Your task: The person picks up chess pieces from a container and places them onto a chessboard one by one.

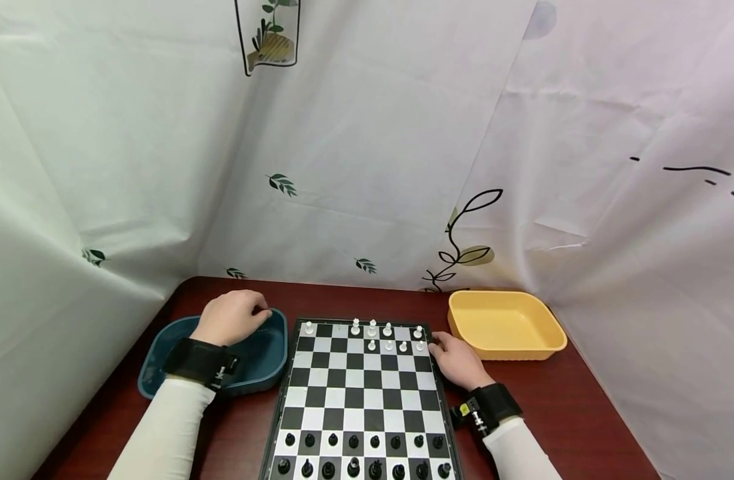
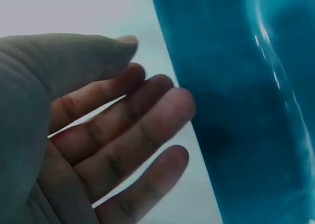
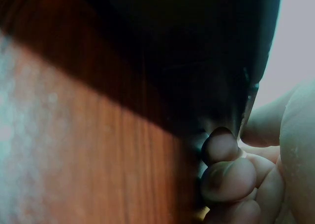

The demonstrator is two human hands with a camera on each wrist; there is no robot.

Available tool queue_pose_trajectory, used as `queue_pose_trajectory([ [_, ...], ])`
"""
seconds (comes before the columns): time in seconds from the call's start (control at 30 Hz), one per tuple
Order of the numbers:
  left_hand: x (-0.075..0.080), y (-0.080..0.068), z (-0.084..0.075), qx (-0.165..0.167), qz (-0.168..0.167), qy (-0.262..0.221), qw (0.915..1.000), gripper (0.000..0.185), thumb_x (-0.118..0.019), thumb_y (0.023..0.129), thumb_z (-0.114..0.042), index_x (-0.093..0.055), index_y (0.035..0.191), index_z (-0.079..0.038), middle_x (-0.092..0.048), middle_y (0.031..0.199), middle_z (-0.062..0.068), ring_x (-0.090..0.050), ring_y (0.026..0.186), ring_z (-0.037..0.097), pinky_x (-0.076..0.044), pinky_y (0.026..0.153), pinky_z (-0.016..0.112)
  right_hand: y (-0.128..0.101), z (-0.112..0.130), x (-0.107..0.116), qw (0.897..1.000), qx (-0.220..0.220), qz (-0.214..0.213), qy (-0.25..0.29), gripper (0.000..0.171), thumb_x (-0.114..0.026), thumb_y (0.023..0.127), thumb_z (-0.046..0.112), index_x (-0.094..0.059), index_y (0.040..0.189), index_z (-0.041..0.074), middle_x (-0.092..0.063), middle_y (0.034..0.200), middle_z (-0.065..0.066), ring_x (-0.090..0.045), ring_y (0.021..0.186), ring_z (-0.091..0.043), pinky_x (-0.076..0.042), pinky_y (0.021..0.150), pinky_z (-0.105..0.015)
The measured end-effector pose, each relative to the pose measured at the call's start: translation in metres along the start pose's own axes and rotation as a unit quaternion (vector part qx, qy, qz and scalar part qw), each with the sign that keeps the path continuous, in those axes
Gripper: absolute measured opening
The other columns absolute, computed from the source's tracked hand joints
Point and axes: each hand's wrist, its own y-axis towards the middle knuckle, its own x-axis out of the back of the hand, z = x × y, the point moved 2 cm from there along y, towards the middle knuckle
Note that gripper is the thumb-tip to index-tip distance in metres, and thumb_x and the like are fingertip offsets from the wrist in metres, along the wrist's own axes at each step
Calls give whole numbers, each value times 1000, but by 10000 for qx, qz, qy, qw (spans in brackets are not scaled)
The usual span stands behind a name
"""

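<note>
A person in white sleeves [image 1: 163,430] works at a chessboard [image 1: 363,381] laid on a dark red wooden table [image 1: 571,427], the board's long sides running away from the wearer. The right hand [image 1: 458,361] grips the chessboard's right edge near its far corner — thumb on one side of the rim, fingers curled against the other. To the left of the chessboard, the left hand [image 1: 231,319] hangs over a teal bin [image 1: 260,383], its fingers loosely bent, the thumb close to the fingertips and nothing held between them. At the chessboard's far end stand white pieces [image 1: 372,330]: one alone in the left corner square, four more in the back row towards the right, and four in the row in front of those. Across its near end, black pieces [image 1: 353,441] fill two full rows of eight. A yellow bin [image 1: 525,353] sits to the right of the chessboard's far end, just beyond the right hand. Black straps [image 1: 193,360] circle both wrists, one on the chessboard's left and one on its right. Behind the chessboard rises a pale cloth [image 1: 355,127] — wrinkled, and printed with leaf sprigs and a potted plant.
</note>
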Motion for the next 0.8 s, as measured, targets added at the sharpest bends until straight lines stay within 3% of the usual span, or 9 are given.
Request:
queue_pose_trajectory([
  [0.17,8,-8,16,318,101,-8,9994,10,-83,100,-22,-82,97,-12,-71,81,-1,-57,66,15,-50,57,38,0,-2,0,10000,10,-13,-14,42,-61,112,22,-67,145,-4,-77,115,-13,-71,100,-26,-56,94,-54],
  [0.4,12,-16,27,792,546,74,9953,15,-84,97,-22,-83,101,-8,-75,88,7,-63,71,21,-55,59,44,-1,-3,0,10000,8,-37,10,43,-61,112,22,-67,145,-4,-77,115,-13,-71,99,-25,-56,93,-53],
  [0.53,15,-20,29,963,721,124,9927,11,-83,98,-19,-82,94,-9,-72,81,4,-62,69,21,-52,56,42,0,-2,0,10000,-9,-43,18,43,-61,112,22,-67,145,-4,-77,116,-14,-72,100,-26,-56,94,-54],
  [0.67,16,-25,31,1120,835,133,9901,29,-82,97,-17,-69,71,-14,-52,64,-3,-51,60,18,-40,51,36,0,-1,1,10000,0,-16,32,43,-60,113,23,-66,146,-4,-77,119,-15,-72,104,-28,-56,97,-56],
  [0.8,14,-30,33,1427,943,105,9852,47,-79,97,-17,-52,59,-18,-35,59,-4,-43,56,19,-32,51,35,0,0,0,10000,36,-28,73,44,-61,112,22,-66,145,-5,-77,117,-16,-72,102,-29,-56,96,-56],
])
